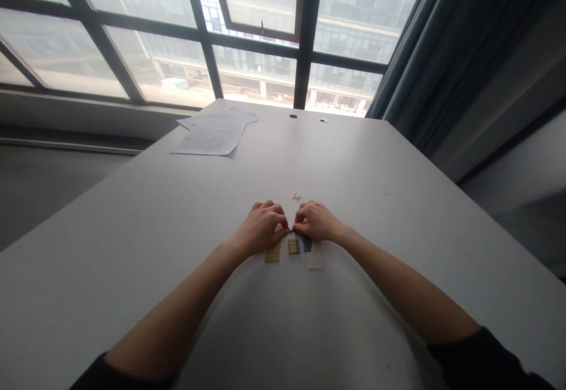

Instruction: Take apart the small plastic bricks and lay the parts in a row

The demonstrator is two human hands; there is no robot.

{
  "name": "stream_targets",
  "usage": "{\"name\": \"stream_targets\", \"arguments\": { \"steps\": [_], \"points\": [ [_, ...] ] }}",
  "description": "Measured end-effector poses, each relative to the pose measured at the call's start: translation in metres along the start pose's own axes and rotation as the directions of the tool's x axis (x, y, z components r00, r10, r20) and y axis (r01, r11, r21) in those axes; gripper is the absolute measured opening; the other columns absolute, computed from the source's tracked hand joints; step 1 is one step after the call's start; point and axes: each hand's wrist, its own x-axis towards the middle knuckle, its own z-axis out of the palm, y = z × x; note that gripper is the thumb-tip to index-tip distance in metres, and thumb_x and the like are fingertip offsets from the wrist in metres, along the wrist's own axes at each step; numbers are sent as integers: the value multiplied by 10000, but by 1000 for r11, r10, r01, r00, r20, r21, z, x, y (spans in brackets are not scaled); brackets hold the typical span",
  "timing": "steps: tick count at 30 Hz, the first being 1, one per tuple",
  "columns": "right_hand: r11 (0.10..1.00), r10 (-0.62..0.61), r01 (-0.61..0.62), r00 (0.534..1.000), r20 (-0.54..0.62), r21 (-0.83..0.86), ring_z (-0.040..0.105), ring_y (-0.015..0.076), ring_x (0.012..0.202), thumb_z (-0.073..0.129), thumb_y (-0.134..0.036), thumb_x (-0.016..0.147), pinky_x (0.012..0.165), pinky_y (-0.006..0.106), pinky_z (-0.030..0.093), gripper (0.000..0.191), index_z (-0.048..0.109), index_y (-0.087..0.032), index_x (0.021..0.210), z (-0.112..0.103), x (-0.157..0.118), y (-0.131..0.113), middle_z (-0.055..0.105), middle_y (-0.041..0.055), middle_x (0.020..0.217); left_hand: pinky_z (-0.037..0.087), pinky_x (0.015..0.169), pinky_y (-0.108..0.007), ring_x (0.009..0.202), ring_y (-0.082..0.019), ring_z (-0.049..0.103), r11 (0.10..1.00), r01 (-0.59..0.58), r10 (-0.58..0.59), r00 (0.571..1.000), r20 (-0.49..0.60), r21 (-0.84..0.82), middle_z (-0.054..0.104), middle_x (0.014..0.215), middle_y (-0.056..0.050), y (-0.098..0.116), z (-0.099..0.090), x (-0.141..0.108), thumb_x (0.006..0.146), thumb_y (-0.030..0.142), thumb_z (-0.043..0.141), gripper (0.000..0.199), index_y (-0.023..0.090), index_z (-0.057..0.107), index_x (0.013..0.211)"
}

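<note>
Between my two hands is a small dark grey piece [290,230], pinched at its left end by my left hand [266,225] and at its right end by my right hand [316,220]. Just below it on the table lies a small studded block [293,246], tan with a grey right side. A yellow studded plate [272,254] sits partly under my left hand. Beneath my right hand are a dark grey piece [308,244] and a pale flat piece [315,261]. Small white pieces [296,196] rest beyond my fingertips.
The white table [345,171] stretches toward the windows. Printed papers [212,133] lie at its far left. Two small round openings [293,116] are near the far edge. A dark blue curtain [433,59] hangs at the right.
</note>
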Motion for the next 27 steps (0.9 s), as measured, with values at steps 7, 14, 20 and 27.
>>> {"name": "stream_targets", "arguments": {
  "steps": [7, 14, 20, 27],
  "points": [
    [998, -8, 11, 999, 43, -56, 571, 169, 829, 603, -257, 776, 780, 249, 398, 152, 742, -195, 770, -3, -2, -2, 666, 39, 813, 346, 833, -376, 906, -211, 523, 1000, -8, 8, 1000, 13, -10, 672, 924, -24, 2, -2, 0, 811, 308, 599, 134, 253, 720, 787],
    [998, 2, 0, 1000, 30, -59, 576, 172, 822, 600, -259, 774, 779, 259, 389, 154, 740, -200, 756, -2, -4, -3, 679, 35, 816, 352, 827, -375, 903, -213, 528, 1000, -6, 6, 1000, 14, -22, 674, 920, -22, 4, -3, -1, 810, 304, 601, 128, 255, 717, 788],
    [998, 25, -24, 999, 21, -63, 583, 180, 837, 600, -262, 770, 790, 278, 374, 154, 737, -200, 739, -1, -5, -5, 685, 39, 820, 358, 824, -371, 903, -211, 529, 1000, -15, 15, 1000, 0, -27, 671, 920, -23, 2, 0, -2, 807, 318, 610, 124, 253, 714, 790],
    [998, 44, -42, 999, 21, -54, 588, 185, 852, 596, -275, 771, 808, 293, 361, 158, 732, -203, 736, -1, -7, -7, 689, 39, 820, 359, 828, -378, 901, -211, 532, 999, -29, 29, 999, -19, -22, 674, 916, -29, 0, 2, -2, 837, 354, 581, 175, 248, 714, 797]
  ]
}}
